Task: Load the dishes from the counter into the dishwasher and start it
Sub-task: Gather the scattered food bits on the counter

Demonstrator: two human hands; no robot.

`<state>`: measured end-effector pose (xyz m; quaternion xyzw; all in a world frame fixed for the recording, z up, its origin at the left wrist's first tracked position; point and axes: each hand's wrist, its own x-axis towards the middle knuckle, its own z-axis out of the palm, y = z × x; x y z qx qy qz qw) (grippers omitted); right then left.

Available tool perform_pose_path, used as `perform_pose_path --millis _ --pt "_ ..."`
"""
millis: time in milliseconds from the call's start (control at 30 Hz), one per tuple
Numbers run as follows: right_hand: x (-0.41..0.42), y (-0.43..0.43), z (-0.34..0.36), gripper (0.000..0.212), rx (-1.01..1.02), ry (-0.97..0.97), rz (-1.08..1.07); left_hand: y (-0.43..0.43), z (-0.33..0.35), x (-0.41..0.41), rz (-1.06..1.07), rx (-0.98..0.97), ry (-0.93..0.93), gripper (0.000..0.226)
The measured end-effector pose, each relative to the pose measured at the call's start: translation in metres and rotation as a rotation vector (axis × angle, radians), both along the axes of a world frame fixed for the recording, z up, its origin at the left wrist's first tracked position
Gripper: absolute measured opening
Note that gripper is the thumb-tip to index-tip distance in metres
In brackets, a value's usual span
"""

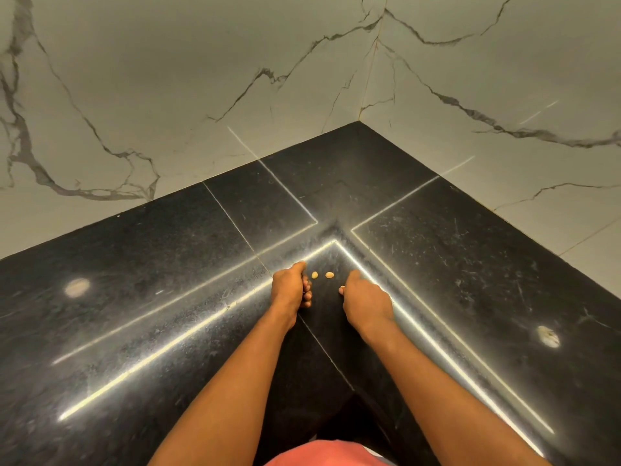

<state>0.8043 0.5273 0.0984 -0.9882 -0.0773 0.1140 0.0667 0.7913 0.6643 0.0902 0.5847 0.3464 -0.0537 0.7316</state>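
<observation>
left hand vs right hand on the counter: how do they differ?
The left hand is turned on its edge, its curled fingertips showing toward the middle. The right hand lies back-up, with most fingers hidden beneath. The left hand sits almost against the left tan bit; the right hand has a wider gap to the right tan bit. Shared: both are curled, at the black counter, flanking the bits. Whether either holds anything is hidden.

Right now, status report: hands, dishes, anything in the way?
Left hand and right hand curled at counter, contents hidden. No dishes, no dishwasher in view. Two tan bits between hands.
</observation>
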Motion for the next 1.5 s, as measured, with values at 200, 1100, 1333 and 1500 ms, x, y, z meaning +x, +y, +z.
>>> perform_pose_path --millis 200,1100,1333,1500 --pt "-0.004 0.001 -0.004 0.025 0.018 -0.02 -0.04 0.005 -0.001 -0.001 0.014 -0.12 -0.002 0.042" --pt "0.031 -0.004 -0.014 0.022 0.597 0.097 -0.177 0.011 -0.007 0.002 -0.164 0.659 0.024 0.026" --pt "0.039 0.007 -0.003 0.025 0.309 0.073 0.023 0.005 0.003 0.012 -0.599 1.279 -0.033 0.018" --pt "0.042 0.007 -0.004 0.021 0.272 0.085 0.055 0.003 0.003 0.015 -0.617 1.348 -0.013 0.021"
